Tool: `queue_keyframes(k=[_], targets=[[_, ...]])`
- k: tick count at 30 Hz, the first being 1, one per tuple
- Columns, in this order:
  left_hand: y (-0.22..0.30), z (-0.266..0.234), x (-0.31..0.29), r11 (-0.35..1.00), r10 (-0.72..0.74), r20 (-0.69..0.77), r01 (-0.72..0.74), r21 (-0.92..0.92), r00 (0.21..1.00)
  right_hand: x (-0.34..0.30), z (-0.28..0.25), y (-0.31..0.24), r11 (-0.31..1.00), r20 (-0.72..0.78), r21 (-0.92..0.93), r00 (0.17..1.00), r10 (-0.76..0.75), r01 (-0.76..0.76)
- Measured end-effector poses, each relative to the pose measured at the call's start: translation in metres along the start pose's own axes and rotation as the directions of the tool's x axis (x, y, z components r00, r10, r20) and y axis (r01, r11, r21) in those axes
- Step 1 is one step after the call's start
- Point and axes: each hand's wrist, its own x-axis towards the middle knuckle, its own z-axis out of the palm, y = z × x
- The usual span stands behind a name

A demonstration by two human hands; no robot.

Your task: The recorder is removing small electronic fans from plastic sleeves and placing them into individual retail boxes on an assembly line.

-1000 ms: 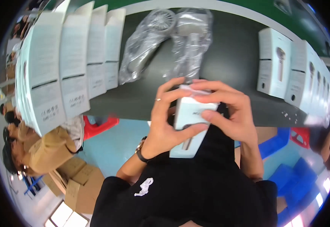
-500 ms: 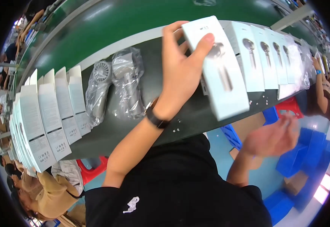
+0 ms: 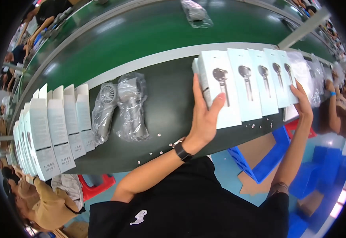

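Note:
A row of pale handheld-fan boxes [image 3: 244, 91] stands upright on the right part of the dark table, a fan pictured on each front. My left hand [image 3: 203, 123] grips the leftmost box, thumb on its front and fingers along its left side. At the opposite end, my right hand [image 3: 302, 101] holds the rightmost box, so the row sits between both hands. Two grey handheld fans in clear plastic bags, one [image 3: 105, 107] beside the other [image 3: 131, 105], lie left of my left forearm. Further left stand several pale boxes [image 3: 58, 135] with raised top flaps.
Beyond the table runs a green conveyor belt [image 3: 141, 43] carrying a bagged grey item [image 3: 196, 15]. Clear plastic bags [image 3: 315, 75] lie past the row's right end. Small white bits [image 3: 161, 152] dot the table. A blue crate [image 3: 260, 168] is below its edge; other people sit on both sides.
The box in my left hand has come down from the air to the left end of the row. My right hand has risen to the row's right end. A bagged item shows further along the belt.

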Motion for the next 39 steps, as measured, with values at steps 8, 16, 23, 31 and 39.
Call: queue_keyframes(k=[8,16,23,31,39], targets=[[-0.021,-0.003,0.002,0.960,0.207,0.023,-0.208,0.186,0.978,0.011,-0.010,0.001,0.999,0.061,0.004,0.997,-0.049,0.049],[-0.012,-0.017,-0.003,0.911,0.190,0.028,-0.187,0.368,0.981,0.016,-0.014,-0.017,0.998,0.162,-0.060,0.986,0.045,-0.036],[0.075,-0.072,-0.036,0.752,0.391,0.169,-0.420,0.509,0.905,0.085,0.075,-0.179,0.346,0.137,-0.845,0.791,-0.596,0.407],[0.203,-0.182,-0.142,0.189,0.749,-0.019,-0.186,0.964,0.663,0.288,0.361,-0.134,0.163,0.369,-0.911,0.925,-0.084,0.378],[0.283,-0.209,-0.174,-0.211,0.754,-0.145,0.445,0.870,0.641,0.353,0.399,-0.110,-0.053,0.417,-0.908,0.909,-0.010,0.416]])
